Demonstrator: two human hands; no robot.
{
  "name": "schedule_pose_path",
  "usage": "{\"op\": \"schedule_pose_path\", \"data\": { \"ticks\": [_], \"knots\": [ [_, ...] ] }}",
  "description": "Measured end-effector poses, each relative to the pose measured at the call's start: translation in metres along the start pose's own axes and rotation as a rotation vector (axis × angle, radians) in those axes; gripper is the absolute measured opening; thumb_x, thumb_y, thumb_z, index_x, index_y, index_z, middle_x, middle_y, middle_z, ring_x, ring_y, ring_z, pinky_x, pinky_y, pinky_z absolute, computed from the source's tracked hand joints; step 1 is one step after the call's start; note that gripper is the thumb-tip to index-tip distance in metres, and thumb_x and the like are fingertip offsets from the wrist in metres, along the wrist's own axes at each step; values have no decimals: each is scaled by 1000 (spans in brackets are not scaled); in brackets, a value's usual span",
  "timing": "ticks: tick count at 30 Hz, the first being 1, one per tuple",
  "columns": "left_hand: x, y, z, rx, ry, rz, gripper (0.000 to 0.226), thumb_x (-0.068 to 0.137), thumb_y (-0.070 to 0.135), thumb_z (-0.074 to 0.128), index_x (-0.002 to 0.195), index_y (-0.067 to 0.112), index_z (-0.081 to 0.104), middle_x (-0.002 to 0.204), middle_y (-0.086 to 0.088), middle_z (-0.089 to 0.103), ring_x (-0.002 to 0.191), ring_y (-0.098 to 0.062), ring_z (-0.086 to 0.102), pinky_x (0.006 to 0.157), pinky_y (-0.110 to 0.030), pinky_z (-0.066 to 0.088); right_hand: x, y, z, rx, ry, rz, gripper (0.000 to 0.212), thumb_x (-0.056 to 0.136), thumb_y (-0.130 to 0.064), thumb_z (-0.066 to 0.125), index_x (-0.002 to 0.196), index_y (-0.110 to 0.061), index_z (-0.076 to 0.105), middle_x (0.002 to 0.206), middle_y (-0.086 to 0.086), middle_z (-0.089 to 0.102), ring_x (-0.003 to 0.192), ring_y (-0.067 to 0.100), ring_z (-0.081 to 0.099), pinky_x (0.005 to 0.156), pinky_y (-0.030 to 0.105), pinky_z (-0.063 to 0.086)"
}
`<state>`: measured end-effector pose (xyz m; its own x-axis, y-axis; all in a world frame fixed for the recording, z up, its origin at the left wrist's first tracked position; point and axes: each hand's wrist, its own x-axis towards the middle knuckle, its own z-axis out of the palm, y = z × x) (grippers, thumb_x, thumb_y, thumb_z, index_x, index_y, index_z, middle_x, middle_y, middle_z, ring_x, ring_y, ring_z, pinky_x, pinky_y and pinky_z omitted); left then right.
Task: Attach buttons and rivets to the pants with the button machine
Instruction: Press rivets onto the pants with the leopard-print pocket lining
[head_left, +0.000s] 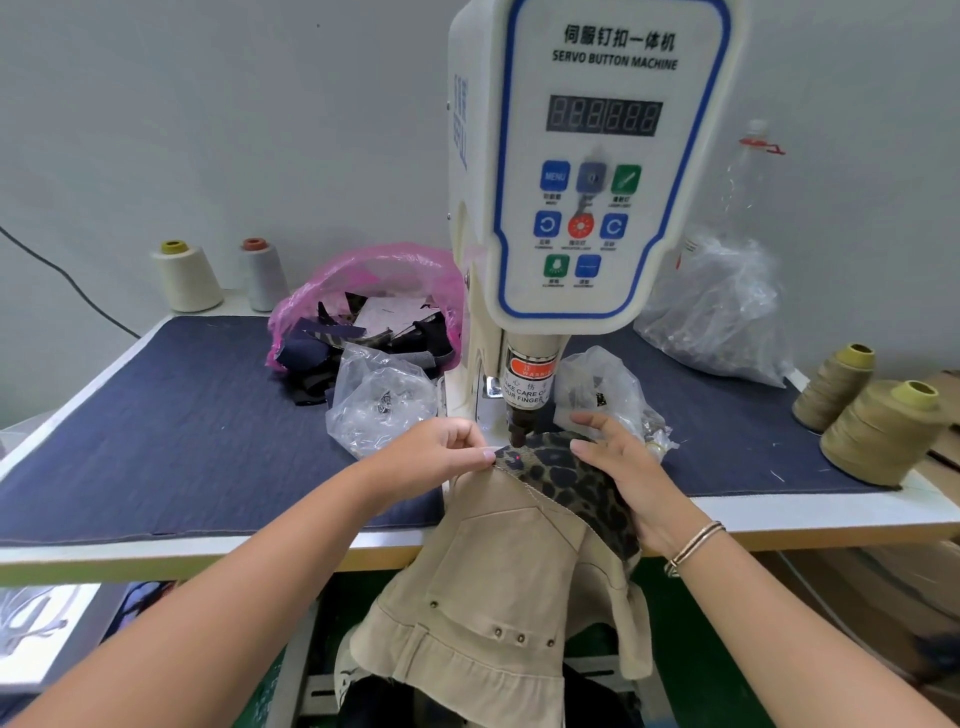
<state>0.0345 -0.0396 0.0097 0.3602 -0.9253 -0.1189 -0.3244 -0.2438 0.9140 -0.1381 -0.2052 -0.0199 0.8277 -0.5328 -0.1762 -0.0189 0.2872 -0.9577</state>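
The white servo button machine (587, 171) stands at the table's middle, its dark punch head (519, 426) pointing down. Beige pants (498, 566) with a leopard-print lining (582, 483) hang over the table's front edge, the waistband lying under the punch. A red laser dot (518, 457) shows on the leopard fabric. My left hand (441, 452) pinches the waistband edge just left of the dot. My right hand (623, 467) rests on the leopard fabric to the right, fingers curled over it. Several metal rivets (509, 635) sit lower on the pants.
A dark denim mat (182, 415) covers the table. Clear bags of hardware (379, 400) (608, 395) flank the machine. A pink bag of fabric scraps (374, 306) lies behind. Thread cones stand at back left (187, 278) and right (878, 431). A large clear bag (722, 312) sits back right.
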Motion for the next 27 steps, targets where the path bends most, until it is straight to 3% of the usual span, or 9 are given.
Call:
{"op": "schedule_pose_path", "data": {
  "ticks": [6, 11, 18, 24, 27],
  "knots": [
    [1, -2, 1, -36, 9, -4, 13, 93, 19, 62, 82, 12, 62, 79, 2, 61, 78, -11, 55, 80, -24, 43, 1, 2, -2, 4, 13, -1, 29, 87, -17, 62, 114, -28, 59, 105, 10, 71, 94, 25, 69, 76, 30, 54],
    [1, -3, 2, -14, 8, -4, 15, 94, 21, 60, 81, 13, 61, 78, 2, 59, 78, -11, 53, 81, -26, 43, 3, 5, -4, -1, 23, -4, 29, 88, -15, 61, 115, -24, 55, 106, 12, 70, 94, 26, 68, 87, 36, 51],
    [2, -3, 2, -21, 8, -6, 14, 93, 19, 61, 81, 13, 60, 79, 1, 59, 78, -12, 53, 81, -27, 43, 3, 5, -5, -5, 15, 0, 31, 88, -16, 62, 116, -24, 54, 103, 9, 72, 92, 24, 69, 79, 31, 53],
    [3, -7, 2, -24, -10, -4, 16, 93, 18, 61, 79, 13, 59, 71, 5, 56, 71, -10, 48, 72, -21, 38, 4, 8, -6, 56, -5, 4, 47, 71, -23, 72, 115, -23, 54, 109, 16, 69, 94, 28, 68, 85, 36, 52],
    [3, -10, 1, -39, -14, 1, 16, 94, 19, 60, 79, 14, 59, 72, 5, 55, 72, -11, 47, 73, -22, 38, 4, 8, -5, 57, -3, 4, 46, 71, -23, 72, 114, -24, 54, 106, 15, 70, 92, 26, 69, 78, 31, 55]
  ]
}}
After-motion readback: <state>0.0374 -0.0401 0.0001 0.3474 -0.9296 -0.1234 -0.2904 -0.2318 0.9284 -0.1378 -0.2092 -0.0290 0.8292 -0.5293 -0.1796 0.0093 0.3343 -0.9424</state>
